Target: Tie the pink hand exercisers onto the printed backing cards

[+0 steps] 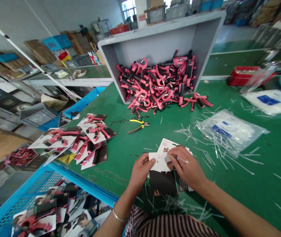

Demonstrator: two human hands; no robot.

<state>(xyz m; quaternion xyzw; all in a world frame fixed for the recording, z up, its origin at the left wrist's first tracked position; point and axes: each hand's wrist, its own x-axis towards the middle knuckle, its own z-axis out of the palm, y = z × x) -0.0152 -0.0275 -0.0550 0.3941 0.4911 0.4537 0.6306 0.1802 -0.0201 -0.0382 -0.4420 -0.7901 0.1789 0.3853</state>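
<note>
Part-done, we judge: carded pink tools (98, 131) at left, loose pile (158, 82) upper centre uncarded. Lower centre, our left hand (139, 170) pinches a card (158, 166); our right hand (189, 169), a white tie (184, 161).

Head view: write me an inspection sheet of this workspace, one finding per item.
Surface: green table, handwriting on it.
Items: pink-and-black tools heaped in a tilted grey crate, a few spilling out; others on cards at left.
Clutter: loose white ties scattered around a plastic bag; yellow-and-black pliers lying out.
Hands: left holds a card; right closed at its other side beside a white tie, exact grip unclear.
Cables: nothing seen.
Surroundings: blue basket of carded goods near the table edge; boxes and crates behind.
</note>
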